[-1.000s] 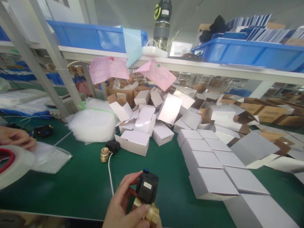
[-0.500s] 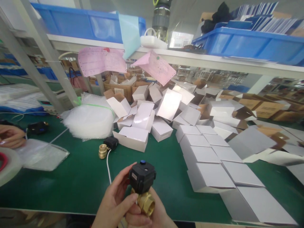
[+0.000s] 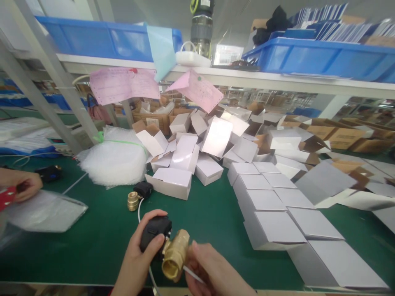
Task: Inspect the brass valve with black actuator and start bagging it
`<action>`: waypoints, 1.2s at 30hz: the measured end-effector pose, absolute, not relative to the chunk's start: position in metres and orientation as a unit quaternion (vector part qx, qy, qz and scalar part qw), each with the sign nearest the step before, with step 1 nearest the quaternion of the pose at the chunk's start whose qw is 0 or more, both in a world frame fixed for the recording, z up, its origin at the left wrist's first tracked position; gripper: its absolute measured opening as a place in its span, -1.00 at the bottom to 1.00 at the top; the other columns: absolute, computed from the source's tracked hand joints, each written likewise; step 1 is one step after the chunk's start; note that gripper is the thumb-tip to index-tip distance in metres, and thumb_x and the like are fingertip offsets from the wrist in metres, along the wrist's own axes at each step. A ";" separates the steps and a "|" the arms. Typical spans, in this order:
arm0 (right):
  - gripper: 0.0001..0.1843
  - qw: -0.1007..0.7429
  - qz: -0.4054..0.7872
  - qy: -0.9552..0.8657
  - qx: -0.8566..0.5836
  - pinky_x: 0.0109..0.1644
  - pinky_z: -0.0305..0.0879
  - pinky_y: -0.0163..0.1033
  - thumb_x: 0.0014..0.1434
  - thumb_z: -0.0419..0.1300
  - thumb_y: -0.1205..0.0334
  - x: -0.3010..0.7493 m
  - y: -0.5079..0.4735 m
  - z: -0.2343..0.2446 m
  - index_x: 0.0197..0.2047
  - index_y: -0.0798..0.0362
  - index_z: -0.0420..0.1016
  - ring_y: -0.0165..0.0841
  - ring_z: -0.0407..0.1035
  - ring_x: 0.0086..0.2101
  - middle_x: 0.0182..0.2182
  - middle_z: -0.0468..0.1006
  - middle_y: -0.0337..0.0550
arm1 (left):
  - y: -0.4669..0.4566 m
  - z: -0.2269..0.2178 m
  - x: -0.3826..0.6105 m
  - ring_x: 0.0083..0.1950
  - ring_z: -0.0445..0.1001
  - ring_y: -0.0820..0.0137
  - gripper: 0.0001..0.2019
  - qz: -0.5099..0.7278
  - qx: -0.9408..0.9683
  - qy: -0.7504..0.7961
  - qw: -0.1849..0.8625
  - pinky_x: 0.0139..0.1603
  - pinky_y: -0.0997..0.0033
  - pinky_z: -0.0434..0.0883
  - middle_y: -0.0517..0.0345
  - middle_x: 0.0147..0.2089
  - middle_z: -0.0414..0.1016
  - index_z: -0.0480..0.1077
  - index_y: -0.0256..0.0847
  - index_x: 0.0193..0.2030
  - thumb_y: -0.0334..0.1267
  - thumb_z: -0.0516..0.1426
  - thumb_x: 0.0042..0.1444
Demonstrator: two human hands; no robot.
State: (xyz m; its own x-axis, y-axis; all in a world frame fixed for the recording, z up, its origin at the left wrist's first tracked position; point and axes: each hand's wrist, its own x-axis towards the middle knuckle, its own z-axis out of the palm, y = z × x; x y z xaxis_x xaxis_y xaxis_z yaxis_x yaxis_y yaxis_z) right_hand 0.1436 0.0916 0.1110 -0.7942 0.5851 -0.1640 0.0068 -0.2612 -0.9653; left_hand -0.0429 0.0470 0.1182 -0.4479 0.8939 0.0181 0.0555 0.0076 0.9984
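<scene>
Well, in the head view, the valve (image 3: 178, 251) was up in my hands, over the near part of the green table (image 3: 101, 250). My left hand (image 3: 135, 255) was wrapped snugly round its black box (image 3: 155, 231), with the brass pipe (image 3: 175, 263) tipped toward the right. My right hand (image 3: 211, 265) had its thumb and fingers bent close together, just beside the brass, and a thin white cord (image 3: 194, 274) seemed pinched there. I could not tell if those fingertips touched the brass.

The brass looked heavy, and only my left hand had a firm hold. If that hold slipped, I guessed the pipe would drop and bang the table. A hard tug on the cord might have hurt it too. A long white wire (image 3: 150, 271) ran under my left hand from beside a second valve (image 3: 142, 190), farther off. If my hand had caught it, that valve could have been dragged along. Far to the left, another person's hand (image 3: 26, 185) was by a clear bag (image 3: 46, 211). White boxes (image 3: 268, 200) stood in rows on the right.
</scene>
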 end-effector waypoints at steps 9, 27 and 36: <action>-0.33 0.168 0.651 -0.723 -0.157 -0.34 0.13 -0.34 0.34 0.12 -0.39 0.151 0.089 0.105 -0.14 0.08 0.69 -0.44 0.24 -0.46 -0.44 0.44 -0.21 | 0.051 0.121 -0.028 -0.32 0.50 0.41 -0.43 0.694 -0.010 0.283 0.662 -0.32 0.56 0.51 0.05 -0.31 0.51 0.57 -0.18 -0.13 -0.01 0.55 -0.29; -0.77 0.243 0.499 -0.810 -0.190 -0.22 0.17 -0.32 0.29 0.07 0.34 0.117 0.128 0.114 -0.44 0.03 0.29 -0.38 0.28 -0.37 -0.46 0.34 -0.29 | 0.039 0.140 -0.033 -0.15 0.46 0.31 -0.40 0.672 0.185 0.581 0.419 -0.20 0.48 0.38 0.22 -0.09 0.50 0.39 0.00 0.01 0.29 0.33 -0.04; -0.75 0.210 0.504 -0.801 -0.244 -0.24 0.14 -0.29 0.33 0.02 0.23 0.112 0.136 0.119 -0.41 0.03 0.27 -0.36 0.23 -0.37 -0.45 0.31 -0.27 | 0.036 0.123 -0.043 -0.20 0.45 0.29 -0.41 0.619 0.252 0.628 0.399 -0.25 0.44 0.37 0.19 -0.16 0.53 0.46 -0.08 -0.07 0.25 0.38 -0.14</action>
State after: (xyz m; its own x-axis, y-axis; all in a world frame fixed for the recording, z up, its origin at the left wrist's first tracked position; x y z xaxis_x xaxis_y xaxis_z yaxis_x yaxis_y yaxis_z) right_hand 0.1115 0.1357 0.1192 -0.7927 0.6029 0.0904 0.1795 0.3726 -0.9105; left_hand -0.0430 0.0364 0.1233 -0.5552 0.8097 -0.1900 -0.1773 0.1080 0.9782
